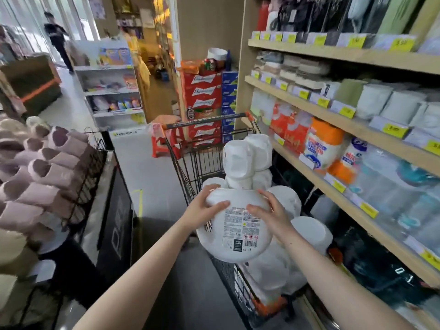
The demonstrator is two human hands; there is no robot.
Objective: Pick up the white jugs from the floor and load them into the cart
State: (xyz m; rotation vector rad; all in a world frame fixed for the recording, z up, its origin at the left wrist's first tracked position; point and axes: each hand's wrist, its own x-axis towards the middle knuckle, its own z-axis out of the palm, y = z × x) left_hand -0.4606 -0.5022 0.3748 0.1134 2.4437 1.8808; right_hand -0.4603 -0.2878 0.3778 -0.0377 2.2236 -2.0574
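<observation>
Jug (234, 231) sits between both hands, left hand (206, 209) and right hand (269, 211) gripping its sides, above cart (190, 167).

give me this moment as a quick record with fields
place: shop aisle
held jug: white, label side up, above the cart
left hand: grips the jug's left side
right hand: grips its right side
cart: black wire, several white jugs already stacked inside
shelves: to the cart's right, stocked with packaged goods
stage: jug not yet set down
</observation>
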